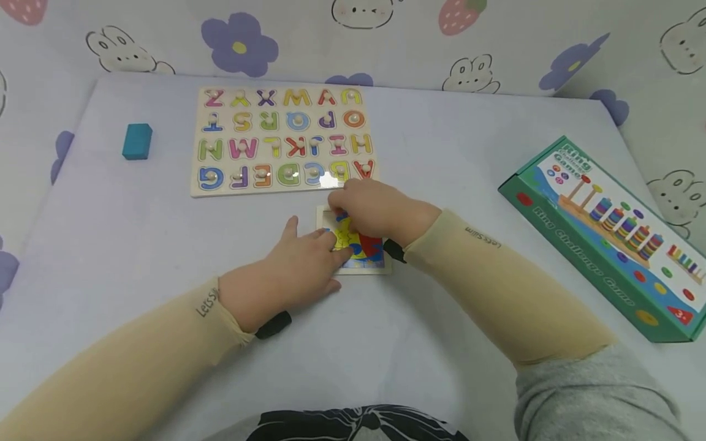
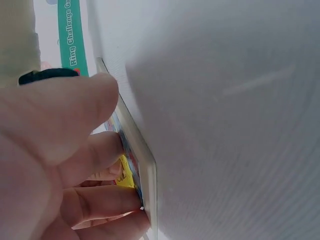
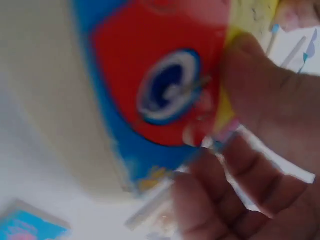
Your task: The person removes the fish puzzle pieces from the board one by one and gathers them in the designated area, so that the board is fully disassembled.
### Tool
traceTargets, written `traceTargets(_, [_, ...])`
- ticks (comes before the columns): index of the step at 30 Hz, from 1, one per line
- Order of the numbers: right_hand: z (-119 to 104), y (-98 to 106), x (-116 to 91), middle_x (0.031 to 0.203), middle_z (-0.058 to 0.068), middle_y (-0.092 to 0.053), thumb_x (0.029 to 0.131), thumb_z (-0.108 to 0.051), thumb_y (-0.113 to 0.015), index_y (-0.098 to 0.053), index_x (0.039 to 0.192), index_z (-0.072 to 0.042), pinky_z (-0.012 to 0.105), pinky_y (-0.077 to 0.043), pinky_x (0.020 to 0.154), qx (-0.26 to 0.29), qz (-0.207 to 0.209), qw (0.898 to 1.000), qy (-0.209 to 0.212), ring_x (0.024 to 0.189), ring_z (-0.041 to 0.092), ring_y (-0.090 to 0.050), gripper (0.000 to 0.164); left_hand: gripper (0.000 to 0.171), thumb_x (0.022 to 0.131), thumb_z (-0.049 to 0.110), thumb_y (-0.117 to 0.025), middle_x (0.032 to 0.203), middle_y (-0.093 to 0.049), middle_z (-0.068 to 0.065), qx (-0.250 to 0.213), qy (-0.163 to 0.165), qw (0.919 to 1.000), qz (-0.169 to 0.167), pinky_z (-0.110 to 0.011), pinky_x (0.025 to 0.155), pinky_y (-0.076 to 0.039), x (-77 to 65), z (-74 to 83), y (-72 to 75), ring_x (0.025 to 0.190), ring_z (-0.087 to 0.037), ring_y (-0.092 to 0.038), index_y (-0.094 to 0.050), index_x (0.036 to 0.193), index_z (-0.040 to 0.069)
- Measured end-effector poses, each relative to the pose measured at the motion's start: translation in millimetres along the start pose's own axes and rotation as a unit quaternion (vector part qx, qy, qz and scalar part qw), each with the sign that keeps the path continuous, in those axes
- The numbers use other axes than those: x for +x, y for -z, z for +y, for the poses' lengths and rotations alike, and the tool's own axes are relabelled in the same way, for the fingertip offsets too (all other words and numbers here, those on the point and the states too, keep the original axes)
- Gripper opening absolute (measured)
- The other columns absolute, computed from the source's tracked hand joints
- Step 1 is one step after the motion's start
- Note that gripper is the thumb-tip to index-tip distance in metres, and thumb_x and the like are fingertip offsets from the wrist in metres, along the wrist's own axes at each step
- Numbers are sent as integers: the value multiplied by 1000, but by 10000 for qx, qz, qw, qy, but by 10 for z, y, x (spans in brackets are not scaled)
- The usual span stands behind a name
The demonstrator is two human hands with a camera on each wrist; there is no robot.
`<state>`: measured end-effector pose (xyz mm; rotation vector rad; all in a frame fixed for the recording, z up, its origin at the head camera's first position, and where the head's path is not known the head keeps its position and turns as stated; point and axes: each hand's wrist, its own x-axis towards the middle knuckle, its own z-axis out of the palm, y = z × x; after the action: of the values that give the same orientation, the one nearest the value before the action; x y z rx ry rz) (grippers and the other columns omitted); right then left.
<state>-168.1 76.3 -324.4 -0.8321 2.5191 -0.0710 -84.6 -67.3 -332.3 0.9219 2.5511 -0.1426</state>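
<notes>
A small picture puzzle [image 1: 363, 264] in a pale wooden frame lies in front of the person, printed in red, yellow and blue. My left hand [image 1: 295, 269] has its fingers spread, with the fingertips on the puzzle's left part. In the left wrist view those fingers [image 2: 107, 200] reach over the frame's edge [image 2: 142, 150]. At the puzzle's upper part, my right hand [image 1: 380, 211] pinches a puzzle piece between thumb and curled fingers. The right wrist view shows its thumb [image 3: 250, 70] on the yellow area beside a red area with a big eye [image 3: 170, 87]. The fingers partly hide the piece's outline.
Behind the puzzle lies a wooden alphabet board [image 1: 282, 136] with knobbed letters, its front edge close to the right hand. A teal block [image 1: 136, 141] sits at the left. To the right lies a green Ring Challenge Game box [image 1: 607, 239]. A patterned cloth [image 1: 408, 49] stands behind the table.
</notes>
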Motion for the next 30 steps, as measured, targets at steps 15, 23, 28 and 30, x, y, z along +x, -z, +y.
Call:
traceTargets(15, [130, -67, -126, 114, 5, -62, 91, -21, -67, -66, 121, -12, 32, -48, 99, -187, 105, 9997, 88, 105, 21, -54, 32, 62, 90, 49, -61, 130, -56, -8, -43, 8, 9999, 120, -69, 109, -21, -18, 18, -4, 135, -25, -45, -45, 146, 25])
traceTargets(23, [149, -109, -169, 114, 3, -61, 95, -24, -62, -62, 126, -14, 30, -48, 100, -697, 331, 9964, 359, 107, 19, -54, 32, 63, 90, 49, -62, 130, -56, -8, -43, 19, 9999, 106, -70, 109, -21, -22, 18, 5, 134, -25, -45, -45, 146, 25])
traceTargets(28, [194, -89, -155, 111, 2, -64, 94, -18, -63, -69, 117, -15, 29, -51, 93, 834, 611, 9946, 98, 101, 16, -57, 24, 63, 90, 50, -62, 129, -56, -7, -39, 23, 9999, 112, -69, 109, -22, -17, 17, 0, 133, -24, -45, -45, 146, 25])
traceTargets(30, [234, -36, -158, 111, 2, -66, 94, -16, -63, -71, 114, -14, 30, -52, 89, 1573, 708, 9849, -116, 99, 17, -57, 21, 63, 90, 50, -61, 128, -56, -7, -69, 20, 9999, 123, -69, 109, -22, -20, 13, -5, 133, -24, -45, -45, 146, 24])
